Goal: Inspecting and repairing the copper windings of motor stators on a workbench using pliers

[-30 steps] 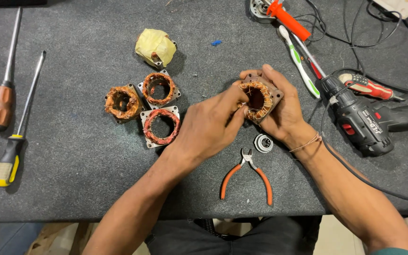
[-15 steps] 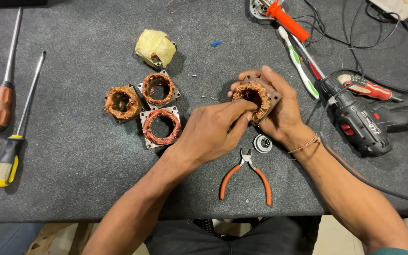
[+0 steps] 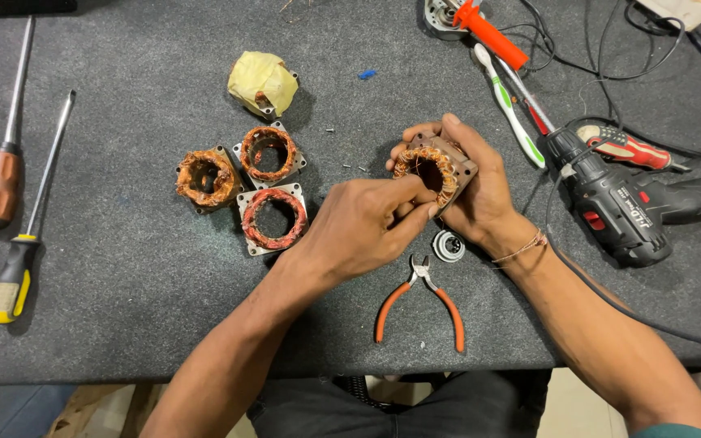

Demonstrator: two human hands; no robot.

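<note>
**Stator held in both hands above the mat**

Your right hand [image 3: 480,191] cups a motor stator [image 3: 436,166], a square metal frame with copper windings round its bore. The fingers wrap the far and right sides, the thumb lies over the top edge, and the grip is closed firmly on the frame. The stator sits tilted, its open bore facing you and slightly left, lifted just above the grey mat [image 3: 123,308] near the centre right.

Your left hand [image 3: 367,223] comes in from the lower left. Its thumb and forefinger are pinched together at the near rim of the windings, touching the copper. You cannot tell from this view whether a strand of wire is caught in the pinch.

Just below the hands lies a small round bearing-like part [image 3: 449,245]. Beside it are orange-handled cutters [image 3: 420,304], jaws pointing toward the hands.

To the left of your left hand are three more stators [image 3: 241,186], clustered and touching. A fourth piece, wrapped in yellow tape [image 3: 263,83], lies beyond them.

Far left: two screwdrivers, one brown-handled [image 3: 0,182], one with a yellow and black handle [image 3: 14,276], lying side by side.

To the right is a black cordless drill [image 3: 618,207], on its side. A green and white toothbrush [image 3: 513,118] lies near it.
</note>
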